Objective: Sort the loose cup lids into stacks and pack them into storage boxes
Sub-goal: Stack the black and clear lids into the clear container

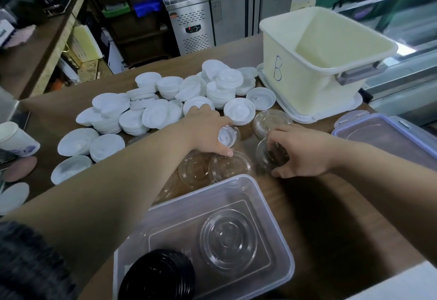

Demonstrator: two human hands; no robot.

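Two arms are stretched over the tabletop (319,205); a small lid (227,136) is held in the curled left hand (205,132), a clear lid stack (268,155) in the right hand (302,153).

Left hand (208,132): fingers and thumb curled round a small round translucent plastic lid (228,136).
Right hand (302,153): at the left hand's 3 o'clock, gripping a short stack of clear ribbed lids (267,155).
Table: brown wooden table (319,205).
White lids: heap of round white plastic lids (153,110), 10 to 12 o'clock from the hands.
Tub: cream plastic tub marked B (307,80), 1 o'clock.
Box: clear rectangular plastic storage box (279,240), 6 o'clock, holding a black lid stack (158,276) and a clear lid stack (228,240).
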